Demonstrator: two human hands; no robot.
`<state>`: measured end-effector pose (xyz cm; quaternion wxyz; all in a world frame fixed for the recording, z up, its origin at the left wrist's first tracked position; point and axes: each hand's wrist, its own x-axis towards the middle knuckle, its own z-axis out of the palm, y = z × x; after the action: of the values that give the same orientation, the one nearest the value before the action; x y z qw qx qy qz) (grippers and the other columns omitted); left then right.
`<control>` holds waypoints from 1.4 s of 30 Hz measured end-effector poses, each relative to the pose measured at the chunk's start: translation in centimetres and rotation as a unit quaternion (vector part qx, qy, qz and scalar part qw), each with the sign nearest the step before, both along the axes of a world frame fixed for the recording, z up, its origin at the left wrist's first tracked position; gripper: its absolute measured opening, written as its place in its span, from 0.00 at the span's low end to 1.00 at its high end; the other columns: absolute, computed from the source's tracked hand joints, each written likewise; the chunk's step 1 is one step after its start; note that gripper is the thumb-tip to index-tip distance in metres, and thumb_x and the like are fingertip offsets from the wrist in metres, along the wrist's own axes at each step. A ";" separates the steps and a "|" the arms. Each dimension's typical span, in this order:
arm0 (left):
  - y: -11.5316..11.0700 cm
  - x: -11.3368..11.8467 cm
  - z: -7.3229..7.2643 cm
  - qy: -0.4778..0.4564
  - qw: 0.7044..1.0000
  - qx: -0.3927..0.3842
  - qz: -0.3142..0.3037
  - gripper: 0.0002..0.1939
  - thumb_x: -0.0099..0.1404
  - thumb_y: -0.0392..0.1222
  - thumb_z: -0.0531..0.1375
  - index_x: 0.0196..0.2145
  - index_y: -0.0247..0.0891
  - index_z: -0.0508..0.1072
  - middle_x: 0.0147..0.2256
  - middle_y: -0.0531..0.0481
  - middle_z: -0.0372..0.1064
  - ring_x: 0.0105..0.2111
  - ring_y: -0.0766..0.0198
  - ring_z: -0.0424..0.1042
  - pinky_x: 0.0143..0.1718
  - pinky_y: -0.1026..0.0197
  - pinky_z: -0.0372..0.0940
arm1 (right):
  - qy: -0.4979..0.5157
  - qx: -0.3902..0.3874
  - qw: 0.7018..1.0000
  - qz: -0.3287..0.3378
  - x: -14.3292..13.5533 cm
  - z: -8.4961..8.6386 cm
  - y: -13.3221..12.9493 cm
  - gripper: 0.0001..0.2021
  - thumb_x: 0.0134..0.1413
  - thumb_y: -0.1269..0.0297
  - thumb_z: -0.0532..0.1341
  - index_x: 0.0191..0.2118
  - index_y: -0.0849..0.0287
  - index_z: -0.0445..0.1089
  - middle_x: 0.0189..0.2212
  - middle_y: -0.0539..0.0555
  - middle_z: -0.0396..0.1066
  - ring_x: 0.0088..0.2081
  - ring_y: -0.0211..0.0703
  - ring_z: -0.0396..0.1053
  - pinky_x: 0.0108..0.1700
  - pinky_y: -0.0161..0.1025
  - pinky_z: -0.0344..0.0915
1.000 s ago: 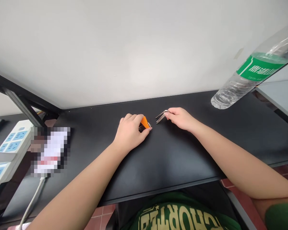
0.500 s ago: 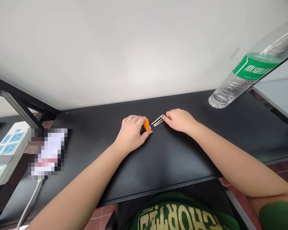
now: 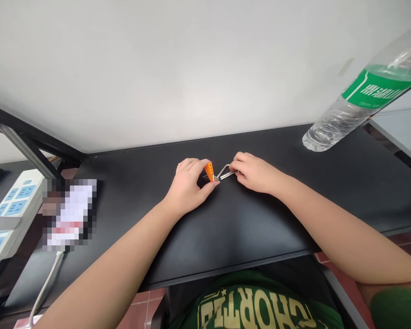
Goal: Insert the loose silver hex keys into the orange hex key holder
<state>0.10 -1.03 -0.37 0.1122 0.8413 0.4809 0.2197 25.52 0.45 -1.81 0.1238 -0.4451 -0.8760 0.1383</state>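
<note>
An orange holder (image 3: 209, 171) with thin dark keys showing on its left side is gripped between the thumb and fingers of my left hand (image 3: 192, 185). Just to its right, my right hand (image 3: 255, 172) pinches silver L-shaped hex keys (image 3: 229, 174) near their right ends. The keys' left ends lie close by the holder and my left thumb; whether they touch it is too small to tell. Both hands are low over the black table (image 3: 226, 228).
A tall water bottle (image 3: 339, 119) with a green label stands at the back right by the wall. On the left lie a blurred phone (image 3: 71, 212) with a white cable (image 3: 46, 285) and a white power strip (image 3: 17, 205). A black metal frame (image 3: 30, 146) rises at the left.
The hex keys have shifted and now spread at a wider angle, with my right fingers further over them. The orange holder is tilted more upright in my left hand. The camera view has moved slightly.
</note>
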 end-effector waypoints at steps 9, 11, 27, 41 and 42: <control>-0.1 0.1 0.1 -0.007 1.000 0.004 0.009 0.20 0.66 0.50 0.65 0.53 0.45 0.70 0.49 0.48 0.74 0.53 0.54 0.69 0.60 0.49 0.63 | 0.002 0.043 0.998 -0.036 -0.1 -0.5 0.5 0.22 0.59 0.72 0.59 0.59 0.59 0.69 0.61 0.63 0.63 0.51 0.55 0.65 0.49 0.49 0.65; -0.2 0.2 0.2 -0.004 1.000 -0.001 0.011 0.20 0.66 0.51 0.65 0.53 0.46 0.70 0.49 0.48 0.74 0.54 0.53 0.69 0.59 0.48 0.63 | -0.007 0.047 0.999 -0.015 0.0 -0.7 0.7 0.23 0.60 0.71 0.58 0.61 0.58 0.69 0.64 0.61 0.63 0.55 0.58 0.63 0.52 0.52 0.64; -0.3 0.1 0.4 -0.014 1.000 0.001 0.015 0.19 0.66 0.50 0.65 0.53 0.46 0.70 0.49 0.48 0.75 0.54 0.54 0.69 0.61 0.49 0.63 | -0.052 -0.039 0.995 -0.082 -0.9 0.7 -1.0 0.04 0.61 0.71 0.57 0.36 0.58 0.68 0.37 0.58 0.70 0.33 0.45 0.67 0.34 0.43 0.59; -0.3 0.1 0.3 -0.018 1.000 0.004 0.015 0.20 0.65 0.49 0.66 0.52 0.46 0.71 0.49 0.50 0.75 0.54 0.54 0.70 0.62 0.47 0.63 | 0.055 0.026 0.996 -0.068 -2.3 -1.5 0.9 0.10 0.65 0.73 0.56 0.44 0.59 0.75 0.46 0.60 0.71 0.45 0.50 0.63 0.48 0.46 0.65; -0.3 0.1 0.3 -0.017 1.000 0.002 0.015 0.19 0.65 0.50 0.66 0.52 0.47 0.71 0.49 0.50 0.75 0.54 0.54 0.70 0.62 0.47 0.63 | 0.061 0.025 0.995 -0.075 -2.2 -1.5 0.9 0.10 0.64 0.73 0.56 0.44 0.60 0.75 0.46 0.60 0.71 0.45 0.50 0.63 0.48 0.46 0.65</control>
<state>0.17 -1.30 -0.04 0.1154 0.8305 0.4910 0.2362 23.32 1.35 -3.36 0.1979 -0.4975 -0.8339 0.1338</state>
